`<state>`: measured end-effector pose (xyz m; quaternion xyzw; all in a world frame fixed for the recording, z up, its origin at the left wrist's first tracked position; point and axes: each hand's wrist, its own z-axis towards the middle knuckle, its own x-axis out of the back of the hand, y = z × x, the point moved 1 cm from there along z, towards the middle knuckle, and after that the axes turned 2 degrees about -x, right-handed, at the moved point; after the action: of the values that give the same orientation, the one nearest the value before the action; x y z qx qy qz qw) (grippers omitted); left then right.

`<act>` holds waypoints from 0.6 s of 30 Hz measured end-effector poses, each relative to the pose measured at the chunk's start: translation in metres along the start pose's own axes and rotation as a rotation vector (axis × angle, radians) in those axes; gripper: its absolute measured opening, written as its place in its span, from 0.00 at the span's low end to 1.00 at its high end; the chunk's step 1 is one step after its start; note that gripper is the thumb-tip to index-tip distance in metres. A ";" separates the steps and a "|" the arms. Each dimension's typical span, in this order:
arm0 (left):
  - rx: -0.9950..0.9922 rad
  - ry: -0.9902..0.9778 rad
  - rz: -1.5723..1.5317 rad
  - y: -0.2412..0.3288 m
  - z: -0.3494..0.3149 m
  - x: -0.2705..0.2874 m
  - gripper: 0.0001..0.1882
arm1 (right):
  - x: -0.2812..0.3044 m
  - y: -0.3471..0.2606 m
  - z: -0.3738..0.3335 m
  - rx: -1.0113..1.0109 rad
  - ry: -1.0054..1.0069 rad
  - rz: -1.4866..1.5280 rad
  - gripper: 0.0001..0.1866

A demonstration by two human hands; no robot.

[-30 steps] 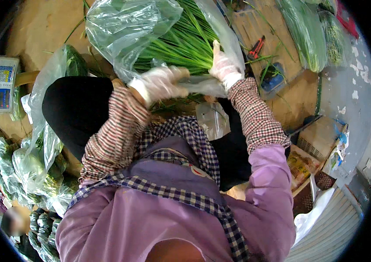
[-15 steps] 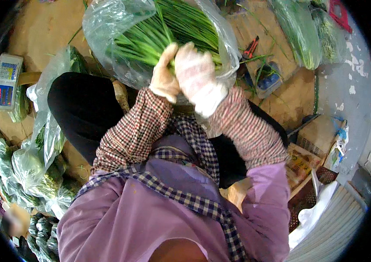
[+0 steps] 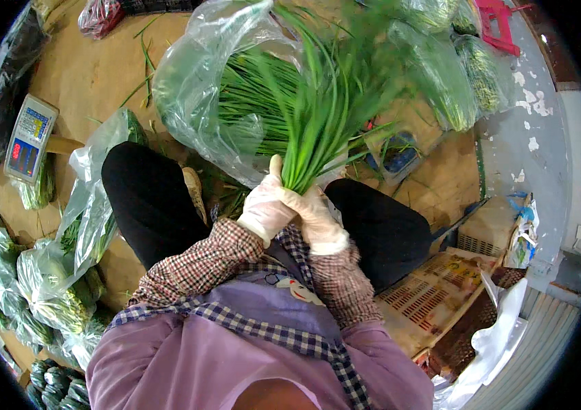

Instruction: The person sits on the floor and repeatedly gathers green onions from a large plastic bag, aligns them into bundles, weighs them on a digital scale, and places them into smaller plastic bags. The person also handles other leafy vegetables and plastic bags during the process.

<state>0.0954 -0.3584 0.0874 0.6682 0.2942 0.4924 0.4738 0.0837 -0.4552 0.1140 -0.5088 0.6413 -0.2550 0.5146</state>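
Note:
A bunch of long green chives [image 3: 311,130] rises from my two hands, its tips fanning out and blurring toward the upper right. My left hand [image 3: 268,207], in a white glove, is closed round the bunch's lower end with the thumb pointing up. My right hand [image 3: 318,217], also gloved, grips the same end from the right, its fingers against the left hand. Just beyond lies a large clear plastic bag [image 3: 186,85], open, with more chives [image 3: 253,96] inside. The held bunch covers the bag's right part.
To the left stand a digital scale [image 3: 31,140] and several bagged vegetables [image 3: 51,280]. More bagged greens [image 3: 441,89] lie at the far right, near a red plastic object [image 3: 495,24]. A small container with blue in it [image 3: 396,156] is right of the bag; a brown crate [image 3: 434,297] sits nearer.
Both hands have drawn back from the bag toward my body, and the chives now stand lifted in them. The view has shifted; the red-handled tool is mostly covered by leaves.

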 end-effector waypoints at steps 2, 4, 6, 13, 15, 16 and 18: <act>0.207 -0.052 0.260 0.013 -0.015 0.014 0.34 | -0.015 0.013 -0.006 -0.131 -0.075 0.306 0.40; 0.027 0.131 0.408 0.011 -0.037 0.008 0.44 | -0.016 0.027 -0.003 -0.104 -0.225 0.354 0.46; 0.037 0.103 0.447 0.038 -0.045 0.021 0.45 | -0.025 0.020 -0.006 -0.038 -0.290 0.352 0.48; -0.292 0.411 0.565 0.070 -0.060 0.034 0.43 | -0.057 -0.037 -0.017 0.083 -0.382 0.385 0.45; -0.239 0.363 0.546 0.057 -0.061 0.030 0.41 | -0.053 -0.030 -0.017 0.062 -0.278 0.404 0.39; -0.215 0.320 0.515 0.040 -0.060 0.027 0.41 | -0.045 -0.014 -0.011 0.032 -0.206 0.406 0.37; -0.215 0.229 0.455 0.033 -0.064 0.043 0.39 | -0.027 0.022 -0.004 -0.046 -0.053 0.405 0.33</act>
<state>0.0473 -0.3117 0.1381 0.6030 0.1341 0.6868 0.3830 0.0704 -0.4234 0.1071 -0.3877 0.7224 -0.1184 0.5602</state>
